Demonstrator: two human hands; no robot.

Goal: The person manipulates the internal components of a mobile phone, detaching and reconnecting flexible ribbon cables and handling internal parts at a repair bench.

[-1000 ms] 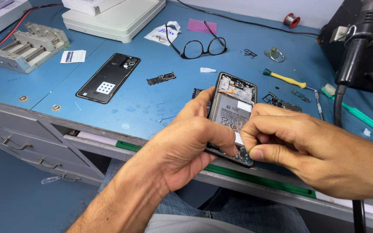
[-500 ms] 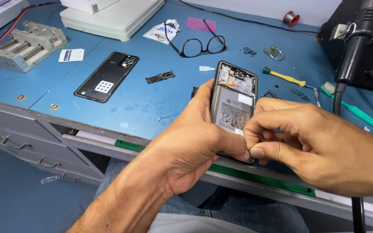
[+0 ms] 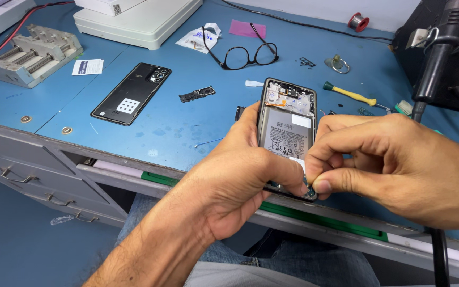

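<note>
In the head view, the left hand (image 3: 240, 175) was wrapped around the lower part of an opened phone (image 3: 287, 125), holding it tilted up above the near edge of the blue desk (image 3: 187, 122), its thumb pressed across the bottom of the phone's exposed inside. The right hand (image 3: 394, 165) was closed with thumb and forefinger pinched together at the phone's bottom end, touching the left thumb; what they pinched was too small to tell. The phone's battery and small parts at its top faced the camera. To the left on the desk lay a black back cover (image 3: 132, 93), flat and well apart from the hands, with a small black part (image 3: 196, 94) just beside it to the right. Farther back lay a pair of black glasses (image 3: 248, 53), a pink slip (image 3: 247, 28) and a crumpled white wrapper (image 3: 200, 38). A yellow-handled tool (image 3: 353, 94) lay near the phone's top right, with a metal ring (image 3: 338, 65) behind it. A metal clamp jig (image 3: 27, 53) and a white flat device (image 3: 139, 21) stood at the far left. A black cable (image 3: 435, 58) hung at the right.
</note>
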